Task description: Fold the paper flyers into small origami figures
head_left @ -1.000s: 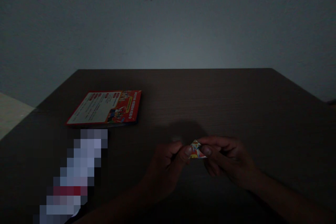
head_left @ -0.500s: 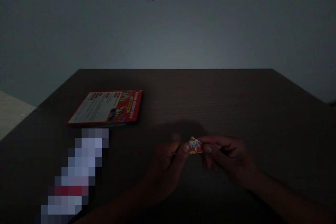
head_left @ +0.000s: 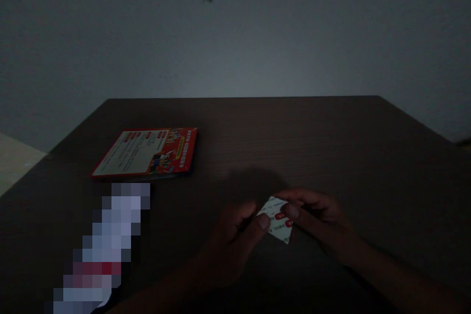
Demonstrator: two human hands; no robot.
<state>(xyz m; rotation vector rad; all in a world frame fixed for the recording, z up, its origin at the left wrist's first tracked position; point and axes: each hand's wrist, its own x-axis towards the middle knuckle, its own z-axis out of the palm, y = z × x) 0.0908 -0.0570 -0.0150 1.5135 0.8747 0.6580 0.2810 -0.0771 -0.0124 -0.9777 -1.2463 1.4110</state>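
Between my two hands is a small piece of folded printed paper (head_left: 282, 231), a pale side with dark lines of text and red labels facing me. Its shape is roughly a tilted square with a corner pointing down. My left hand (head_left: 239, 235) is closed on its left edge, thumb on top. My right hand (head_left: 320, 218) pinches the upper right part, thumb over the paper and index finger along the back edge. The other fingers are mostly in shadow.
A red-bordered printed booklet or stack of sheets (head_left: 147, 152) lies on the dark wooden table (head_left: 279, 127), at the left. Nearer to me is a pixelated pale object (head_left: 99, 245). A grey wall (head_left: 279, 29) stands behind the table.
The paper showed a small colourful red, yellow and blue face with a peaked top; now a larger pale text side shows. Both hands keep hold of it in nearly the same place.
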